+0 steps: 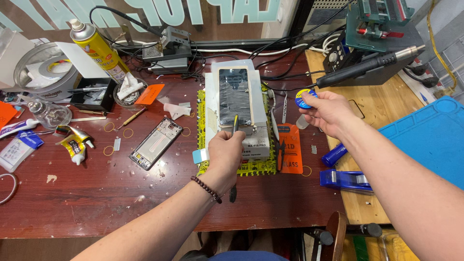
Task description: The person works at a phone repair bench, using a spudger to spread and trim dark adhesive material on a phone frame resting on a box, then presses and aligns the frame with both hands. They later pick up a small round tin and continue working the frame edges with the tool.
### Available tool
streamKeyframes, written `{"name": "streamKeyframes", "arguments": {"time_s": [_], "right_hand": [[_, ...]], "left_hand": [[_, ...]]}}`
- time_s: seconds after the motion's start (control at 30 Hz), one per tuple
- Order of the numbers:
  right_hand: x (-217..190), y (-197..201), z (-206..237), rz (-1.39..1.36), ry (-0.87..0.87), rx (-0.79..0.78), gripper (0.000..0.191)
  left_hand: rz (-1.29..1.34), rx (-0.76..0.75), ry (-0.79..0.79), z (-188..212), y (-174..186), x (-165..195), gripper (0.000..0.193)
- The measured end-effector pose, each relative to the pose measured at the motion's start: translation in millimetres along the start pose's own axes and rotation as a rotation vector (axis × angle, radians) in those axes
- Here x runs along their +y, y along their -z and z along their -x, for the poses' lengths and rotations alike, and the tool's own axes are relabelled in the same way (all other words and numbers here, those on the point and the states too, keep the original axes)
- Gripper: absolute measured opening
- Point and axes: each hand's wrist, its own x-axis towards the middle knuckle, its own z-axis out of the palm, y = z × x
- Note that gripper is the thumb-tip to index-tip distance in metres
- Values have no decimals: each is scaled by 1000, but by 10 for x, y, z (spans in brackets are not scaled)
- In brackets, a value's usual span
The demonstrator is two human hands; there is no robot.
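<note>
left fingers [231,140] pinch a thin tool [235,124]; right fingers [314,99] grip a round tin [304,98].

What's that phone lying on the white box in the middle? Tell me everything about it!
The phone is a slim dark slab lying flat on a white box-shaped machine, which sits on a yellow mat. Its glossy glass face reflects the room, and the surface looks wrinkled or cracked, though that is hard to tell. It points lengthwise away from the person. The left hand presses a thin dark tool against its near edge. The right hand stays clear, holding a small round blue and yellow thing.
</note>
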Motion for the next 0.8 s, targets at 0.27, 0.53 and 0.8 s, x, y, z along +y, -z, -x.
{"name": "streamKeyframes", "arguments": {"time_s": [0.27,0.53,0.8], "right_hand": [[-16,12,16,19,1,-2,20],[2,38,-22,-1,5,-1,21],[10,39,-23,2,-2,16,22]], "left_hand": [[-16,-13,-8,7,-3,21,15],[-34,-5,2,43,-26,71,15],[-40,-1,11,37,-26,76,14]]}}
